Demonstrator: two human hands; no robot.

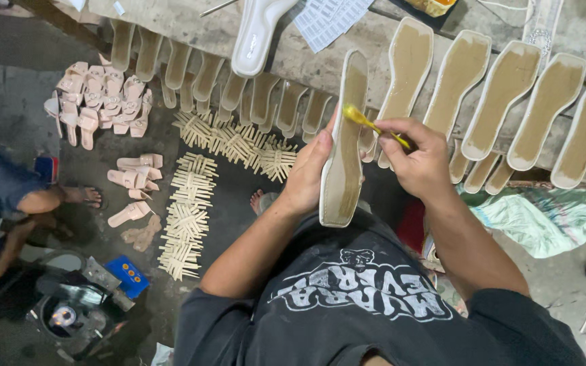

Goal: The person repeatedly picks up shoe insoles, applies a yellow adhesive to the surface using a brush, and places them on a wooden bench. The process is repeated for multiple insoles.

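Sole (342, 156) stands on edge above the lap, gripped along its left rim by the left hand (306, 177). Right hand (420, 160) pinches a yellow brush (373, 125), bristles touching the sole. More soles (510, 95) line the tabletop (191, 24).

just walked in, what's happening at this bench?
A person holds a shoe sole upright in the left hand and touches a yellow brush, held in the right hand, to its upper end. More soles with brownish coated faces lie in a row along the bench edge. On the floor are stacks of crossed strips and pink sandals. Another person sits at left.
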